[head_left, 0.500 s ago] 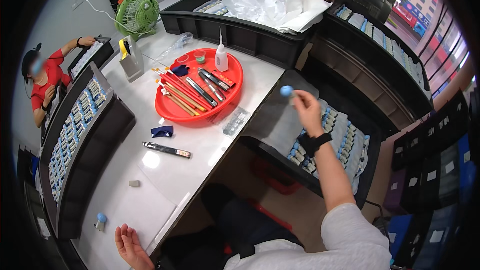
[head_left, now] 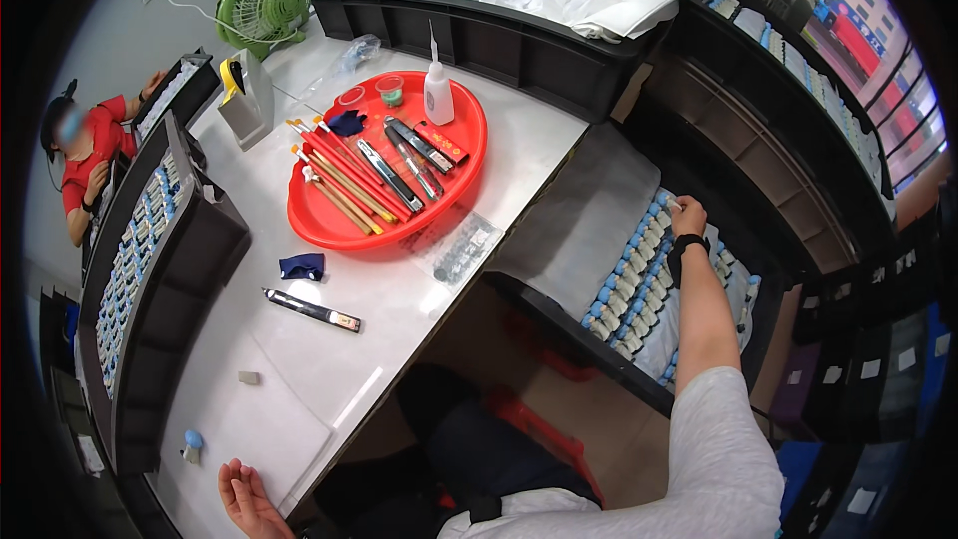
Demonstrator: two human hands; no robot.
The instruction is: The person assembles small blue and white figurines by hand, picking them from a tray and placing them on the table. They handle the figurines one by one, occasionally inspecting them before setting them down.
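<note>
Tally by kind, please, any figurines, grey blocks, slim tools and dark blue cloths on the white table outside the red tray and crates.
Blue-topped figurine: 1
Grey block: 1
Slim tool: 1
Dark blue cloth: 1
Total: 4

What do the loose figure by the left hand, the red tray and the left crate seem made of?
Figure: perhaps painted resin or plastic; smooth blue top, too small to be sure. Red tray: likely moulded plastic, fairly glossy, from its even colour and rounded rim. Left crate: probably rigid plastic, duller, with thick dark walls.
</note>
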